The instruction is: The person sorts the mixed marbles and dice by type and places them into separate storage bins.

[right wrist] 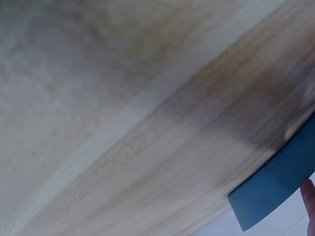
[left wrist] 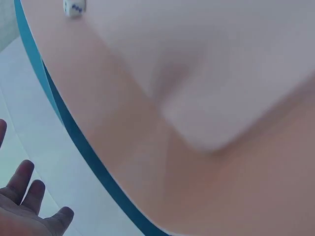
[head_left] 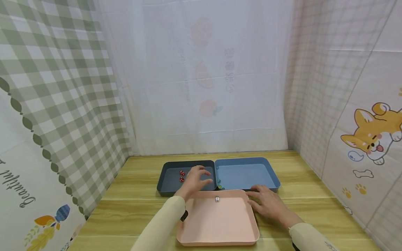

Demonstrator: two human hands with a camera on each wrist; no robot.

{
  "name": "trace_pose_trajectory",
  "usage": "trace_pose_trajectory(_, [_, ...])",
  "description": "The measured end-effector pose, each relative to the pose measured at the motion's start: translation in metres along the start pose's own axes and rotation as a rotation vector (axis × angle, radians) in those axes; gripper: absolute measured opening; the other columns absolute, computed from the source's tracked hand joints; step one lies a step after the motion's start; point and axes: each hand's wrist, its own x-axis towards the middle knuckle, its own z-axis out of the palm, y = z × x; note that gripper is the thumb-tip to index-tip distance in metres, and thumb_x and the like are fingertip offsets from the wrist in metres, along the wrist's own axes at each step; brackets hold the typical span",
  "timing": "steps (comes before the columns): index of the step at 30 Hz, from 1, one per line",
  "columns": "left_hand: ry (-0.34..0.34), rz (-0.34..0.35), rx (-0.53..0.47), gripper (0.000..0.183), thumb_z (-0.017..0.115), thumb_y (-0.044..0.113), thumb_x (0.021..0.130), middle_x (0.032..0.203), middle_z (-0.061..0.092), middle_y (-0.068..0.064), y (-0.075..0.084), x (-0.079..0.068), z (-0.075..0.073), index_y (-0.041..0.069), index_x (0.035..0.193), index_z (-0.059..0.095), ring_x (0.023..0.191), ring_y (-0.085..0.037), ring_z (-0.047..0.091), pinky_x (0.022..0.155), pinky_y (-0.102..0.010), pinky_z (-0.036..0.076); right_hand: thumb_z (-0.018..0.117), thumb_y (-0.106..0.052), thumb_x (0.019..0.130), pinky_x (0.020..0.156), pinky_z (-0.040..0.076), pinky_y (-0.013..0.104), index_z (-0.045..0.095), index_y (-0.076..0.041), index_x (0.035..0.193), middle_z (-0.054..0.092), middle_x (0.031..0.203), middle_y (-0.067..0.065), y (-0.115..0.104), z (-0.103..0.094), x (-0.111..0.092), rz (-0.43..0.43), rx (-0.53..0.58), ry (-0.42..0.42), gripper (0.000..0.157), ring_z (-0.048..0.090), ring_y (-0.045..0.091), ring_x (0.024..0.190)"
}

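Note:
My left hand (head_left: 194,179) hovers over the dark tray (head_left: 168,181), its fingers loosely bent and apart with nothing between them. Several red dice (head_left: 181,179) lie in that tray, just left of the hand. Nearer to me is a pink tray (head_left: 220,225) with one white die (head_left: 217,199) close to its far rim; the die also shows at the top of the left wrist view. My right hand (head_left: 267,204) is at the pink tray's far right corner, fingertips right at the rim and holding nothing. Small green dice (head_left: 220,187) lie along the left side of the blue tray (head_left: 248,174).
All three trays stand close together on a wood-grain table (head_left: 135,205). A white curtain (head_left: 163,104) hangs behind it, a green checked cloth (head_left: 69,87) on the left, and a cloth with a cartoon dog (head_left: 373,132) on the right.

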Motion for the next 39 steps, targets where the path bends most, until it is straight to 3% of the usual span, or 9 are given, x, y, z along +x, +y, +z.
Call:
trace_pose_trajectory(9, [-0.037,-0.001,0.022,0.017,0.078,0.027,0.087,0.143,0.048,-0.012,0.011,-0.014,0.015,0.016,0.101,0.076,0.136,-0.038,0.038,0.109,-0.059,0.032,0.070,-0.031,0.093,0.083,0.053,0.050,0.073,-0.020,0.121,0.062,0.116,0.008,0.000,0.002,-0.001,-0.009,0.000,0.013,0.030,0.060,0.029,0.105])
trace_pose_trajectory(16, [-0.058,0.092,0.100,0.010,0.080,0.024,0.085,0.142,0.048,-0.015,0.011,-0.022,0.027,0.019,0.094,0.078,0.136,-0.038,0.036,0.111,-0.057,0.027,0.069,-0.031,0.093,0.083,0.053,0.050,0.073,-0.020,0.121,0.062,0.115,0.008,0.001,0.001,-0.001,-0.003,0.002,0.003,0.030,0.060,0.029,0.104])
trace_pose_trajectory(23, [-0.080,0.064,0.116,0.010,0.082,0.028,0.083,0.145,0.046,-0.014,0.010,-0.028,0.038,0.026,0.092,0.077,0.140,-0.038,0.030,0.114,-0.058,0.021,0.068,-0.032,0.094,0.084,0.052,0.051,0.073,-0.018,0.121,0.061,0.117,0.009,0.001,0.001,-0.001,0.013,0.001,-0.016,0.031,0.059,0.030,0.106])
trace_pose_trajectory(28, [-0.095,0.098,0.162,0.005,0.079,0.027,0.087,0.144,0.046,-0.016,0.008,-0.029,0.043,0.025,0.090,0.077,0.141,-0.037,0.030,0.115,-0.060,0.016,0.069,-0.031,0.093,0.084,0.052,0.051,0.073,-0.019,0.120,0.062,0.116,0.009,0.000,0.001,-0.001,0.004,-0.002,0.002,0.030,0.060,0.030,0.105])
trace_pose_trajectory(39, [-0.095,0.142,0.258,0.008,0.077,0.029,0.087,0.141,0.051,-0.013,0.004,-0.031,0.050,0.025,0.095,0.078,0.140,-0.033,0.034,0.114,-0.060,0.019,0.068,-0.031,0.094,0.085,0.052,0.051,0.072,-0.019,0.122,0.061,0.116,0.009,-0.001,-0.002,-0.001,0.004,-0.002,-0.020,0.031,0.059,0.030,0.105])
